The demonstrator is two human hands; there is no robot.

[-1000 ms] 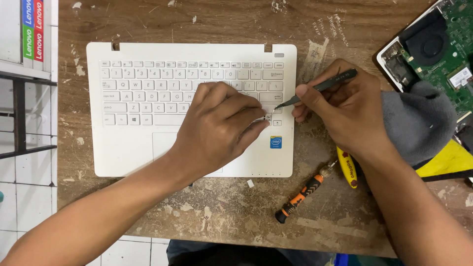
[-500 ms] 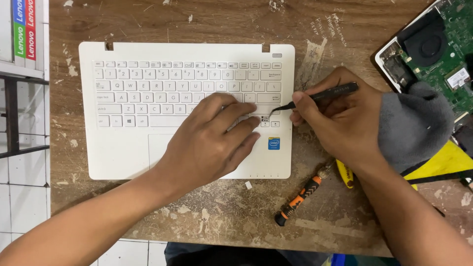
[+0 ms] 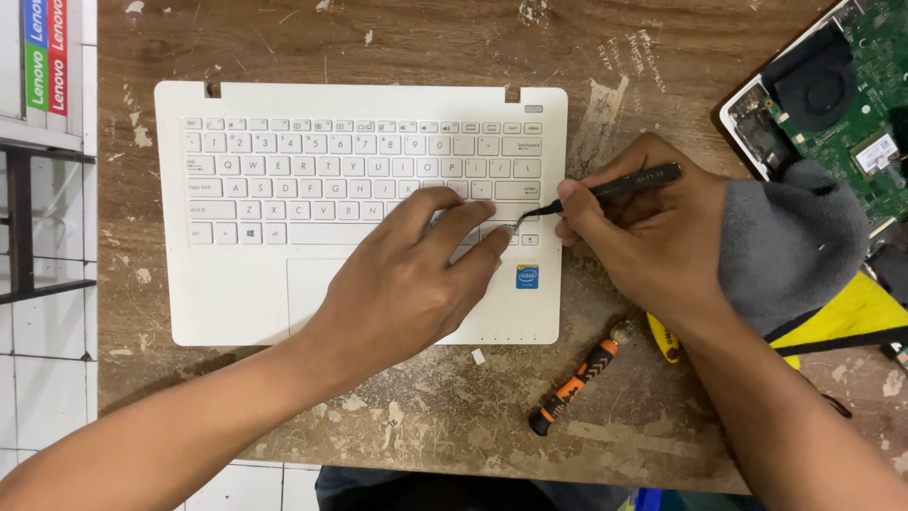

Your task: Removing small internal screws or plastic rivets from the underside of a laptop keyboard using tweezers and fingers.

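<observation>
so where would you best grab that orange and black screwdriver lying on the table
Grip the screwdriver around the middle of its ribbed orange and black handle, coming from above with fingers on its two long sides. It lies flat and diagonal on the wooden table, metal end up toward the right hand, and nothing covers its handle. The right side is likely easiest, since it lies just below that wrist.

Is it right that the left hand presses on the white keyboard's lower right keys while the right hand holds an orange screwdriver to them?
Not quite. In the head view the right hand holds a thin black tool; the orange screwdriver lies on the table. The left hand does rest on the white keyboard.
</observation>
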